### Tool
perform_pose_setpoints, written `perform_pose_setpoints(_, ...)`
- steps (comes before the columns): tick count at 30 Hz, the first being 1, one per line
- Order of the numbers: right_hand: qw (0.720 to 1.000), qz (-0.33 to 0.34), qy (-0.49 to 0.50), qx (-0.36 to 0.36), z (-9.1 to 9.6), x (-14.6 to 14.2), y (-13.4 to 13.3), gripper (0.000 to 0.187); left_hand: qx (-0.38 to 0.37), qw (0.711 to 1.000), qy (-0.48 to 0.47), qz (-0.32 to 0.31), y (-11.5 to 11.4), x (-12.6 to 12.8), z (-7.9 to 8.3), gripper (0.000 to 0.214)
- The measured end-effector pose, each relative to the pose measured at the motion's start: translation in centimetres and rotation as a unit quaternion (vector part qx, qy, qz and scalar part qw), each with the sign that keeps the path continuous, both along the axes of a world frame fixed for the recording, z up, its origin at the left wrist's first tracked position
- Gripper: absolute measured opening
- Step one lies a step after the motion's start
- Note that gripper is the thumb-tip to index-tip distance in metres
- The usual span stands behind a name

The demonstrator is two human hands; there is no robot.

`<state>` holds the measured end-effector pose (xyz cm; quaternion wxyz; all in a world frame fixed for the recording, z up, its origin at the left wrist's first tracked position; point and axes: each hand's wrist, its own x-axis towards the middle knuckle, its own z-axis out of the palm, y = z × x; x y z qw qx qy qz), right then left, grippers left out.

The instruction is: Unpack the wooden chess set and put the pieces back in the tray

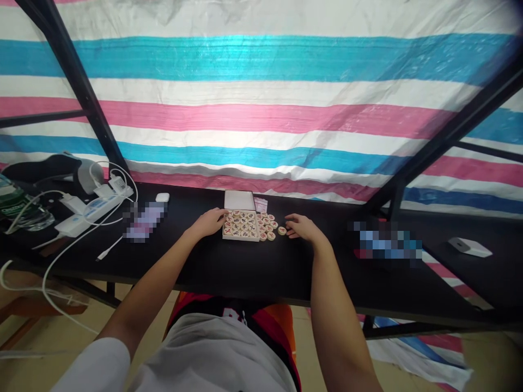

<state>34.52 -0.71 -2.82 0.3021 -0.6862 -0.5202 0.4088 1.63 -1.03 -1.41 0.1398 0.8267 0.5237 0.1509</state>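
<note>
A shallow box (pixel 241 224) filled with round wooden chess pieces sits on a black table (pixel 229 267). Several loose pieces (pixel 269 226) lie just right of the box. My left hand (pixel 211 222) rests against the box's left edge, fingers curled on its corner. My right hand (pixel 301 226) lies flat on the table right of the loose pieces, fingertips close to one piece (pixel 281 231). The box lid (pixel 239 200) lies behind the box.
At the left stand a white power strip (pixel 92 209) with chargers and cables, a small white case (pixel 162 197) and a water bottle (pixel 20 209). A white device (pixel 469 247) sits far right. A striped tarp (pixel 261 109) hangs behind black frame poles.
</note>
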Motion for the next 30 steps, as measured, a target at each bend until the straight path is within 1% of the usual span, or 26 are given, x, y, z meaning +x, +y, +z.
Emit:
perform_pose_setpoints(2, 1.000, 0.010, 0.023, -0.008, 0.1, -0.3, -0.1, 0.035, 0.003, 1.000, -0.004, -0.003, 0.0, 0.0, -0.1, 0.037)
perform_pose_setpoints(4, 1.000, 0.014, 0.026, -0.008, 0.2, -0.7, -0.2, 0.035, 0.007, 1.000, -0.011, -0.001, 0.1, 0.0, -0.1, 0.036)
perform_pose_setpoints(8, 1.000, 0.021, -0.003, 0.020, 0.0, -1.2, -0.2, 0.032, -0.006, 1.000, -0.021, 0.019, 0.1, 0.0, 0.0, 0.030)
perform_pose_setpoints(11, 0.999, 0.027, -0.016, 0.023, -0.3, -1.1, 0.1, 0.033, -0.014, 1.000, -0.011, 0.011, 0.0, 0.1, 0.4, 0.027)
perform_pose_setpoints(13, 0.998, 0.029, -0.054, 0.031, -0.5, -0.7, 0.3, 0.032, -0.009, 1.000, -0.004, -0.005, -0.1, 0.2, 0.5, 0.029)
perform_pose_setpoints(14, 0.994, 0.029, -0.090, 0.051, -0.5, -0.5, 0.4, 0.031, -0.006, 1.000, -0.003, -0.015, -0.1, 0.3, 0.5, 0.031)
perform_pose_setpoints(16, 0.975, 0.024, -0.176, 0.135, -0.4, -0.5, 0.6, 0.028, -0.006, 0.999, -0.009, -0.037, -0.2, 0.3, 0.4, 0.035)
perform_pose_setpoints(18, 0.941, 0.032, -0.234, 0.241, -0.2, -1.4, 0.6, 0.027, -0.013, 0.998, -0.023, -0.057, -0.2, 0.4, 0.4, 0.040)
perform_pose_setpoints(19, 0.925, 0.047, -0.244, 0.289, 0.0, -2.3, 0.5, 0.029, -0.018, 0.997, -0.029, -0.063, -0.3, 0.4, 0.4, 0.041)
perform_pose_setpoints(21, 0.893, 0.109, -0.251, 0.358, 0.3, -4.9, 0.0, 0.031, -0.030, 0.997, -0.033, -0.068, -0.4, 0.3, 0.5, 0.043)
perform_pose_setpoints(22, 0.872, 0.151, -0.257, 0.389, 0.3, -6.4, -0.3, 0.032, -0.036, 0.996, -0.031, -0.069, -0.5, 0.2, 0.6, 0.043)
perform_pose_setpoints(24, 0.830, 0.249, -0.270, 0.419, 0.2, -9.3, -0.9, 0.033, -0.045, 0.996, -0.026, -0.072, -0.7, 0.1, 0.9, 0.046)
perform_pose_setpoints(26, 0.807, 0.318, -0.275, 0.414, 0.0, -11.3, -1.5, 0.035, -0.050, 0.996, -0.023, -0.076, -0.8, -0.2, 1.2, 0.049)
perform_pose_setpoints(28, 0.806, 0.340, -0.272, 0.401, -0.4, -12.2, -1.7, 0.036, -0.062, 0.994, -0.020, -0.084, -0.8, -0.4, 1.5, 0.051)
perform_pose_setpoints(30, 0.820, 0.327, -0.264, 0.388, -0.6, -12.2, -1.6, 0.032, -0.076, 0.992, -0.021, -0.094, -0.7, -0.6, 1.6, 0.055)
